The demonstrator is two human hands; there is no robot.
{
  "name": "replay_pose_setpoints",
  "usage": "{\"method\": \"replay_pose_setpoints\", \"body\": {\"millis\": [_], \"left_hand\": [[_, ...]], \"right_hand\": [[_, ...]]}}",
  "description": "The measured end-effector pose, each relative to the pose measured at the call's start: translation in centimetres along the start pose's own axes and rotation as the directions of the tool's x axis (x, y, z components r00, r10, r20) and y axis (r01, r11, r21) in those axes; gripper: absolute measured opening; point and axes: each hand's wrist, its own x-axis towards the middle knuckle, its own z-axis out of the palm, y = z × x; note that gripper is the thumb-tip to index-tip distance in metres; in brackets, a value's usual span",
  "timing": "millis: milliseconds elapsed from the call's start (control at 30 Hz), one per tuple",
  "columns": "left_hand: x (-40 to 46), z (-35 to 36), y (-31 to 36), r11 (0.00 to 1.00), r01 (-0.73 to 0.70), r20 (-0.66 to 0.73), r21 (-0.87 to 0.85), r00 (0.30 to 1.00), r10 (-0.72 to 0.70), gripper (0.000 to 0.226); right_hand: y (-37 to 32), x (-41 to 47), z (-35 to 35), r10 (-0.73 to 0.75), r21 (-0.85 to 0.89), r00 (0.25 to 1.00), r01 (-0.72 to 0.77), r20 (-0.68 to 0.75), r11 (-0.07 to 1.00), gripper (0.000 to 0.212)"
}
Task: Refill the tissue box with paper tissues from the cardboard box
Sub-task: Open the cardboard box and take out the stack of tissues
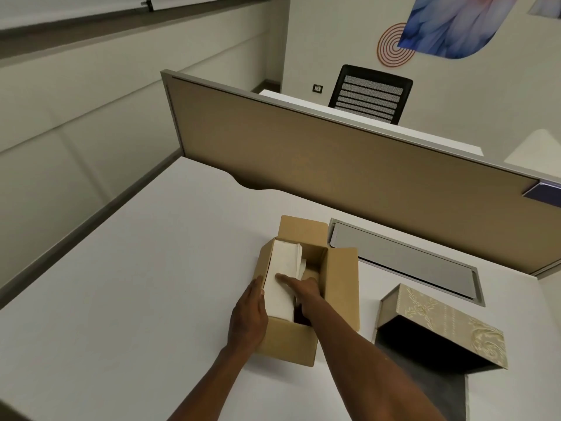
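An open brown cardboard box (343, 287) stands on the white desk with its flaps folded out. A white stack of paper tissues (283, 262) fills its left half. My left hand (249, 317) presses flat against the box's left outer wall. My right hand (300, 291) reaches inside the box, its thumb lying on top of the stack and its fingers hidden down along the stack's right side. To the right stands the beige patterned tissue box (440, 323), open, its dark inside facing me.
A grey cable-tray lid (403, 262) is set into the desk behind the boxes. A tan partition (334, 159) closes off the back of the desk. Beyond it stands a black mesh chair (370, 94). The desk (136, 284) stretches bare to the left.
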Motion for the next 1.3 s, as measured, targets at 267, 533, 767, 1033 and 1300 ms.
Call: {"method": "replay_pose_setpoints", "body": {"millis": [267, 533, 767, 1033, 1300], "left_hand": [[-0.1, -0.1, 0.2, 1.000, 0.003, 0.001, 0.005, 1.000, -0.003, 0.048], [-0.2, 0.0, 0.2, 1.000, 0.009, -0.002, 0.026, 1.000, -0.009, 0.049], [-0.3, 0.1, 0.2, 0.998, 0.000, -0.011, 0.064, 1.000, 0.001, 0.050], [-0.8, 0.0, 0.4, 0.994, -0.020, -0.003, 0.103, 1.000, 0.020, 0.048], [-0.7, 0.3, 0.8, 0.989, 0.008, 0.006, 0.147, 1.000, -0.009, 0.050]], "right_hand": [[-0.1, 0.4, 0.0, 0.025, 0.020, 0.999, -0.026, 0.033, 0.999, 0.075], [0.6, -0.1, -0.2, -0.056, -0.010, 0.997, 0.056, 0.047, 0.998, 0.077], [0.9, 0.0, 0.0, -0.059, 0.048, 0.996, 0.056, 0.068, 0.997, 0.081], [1.0, 0.1, -0.4, 0.039, 0.235, 0.982, -0.083, 0.185, 0.968, 0.075], [1.3, -0.3, -0.2, -0.083, 0.213, 0.979, 0.043, 0.186, 0.976, 0.072]]}}
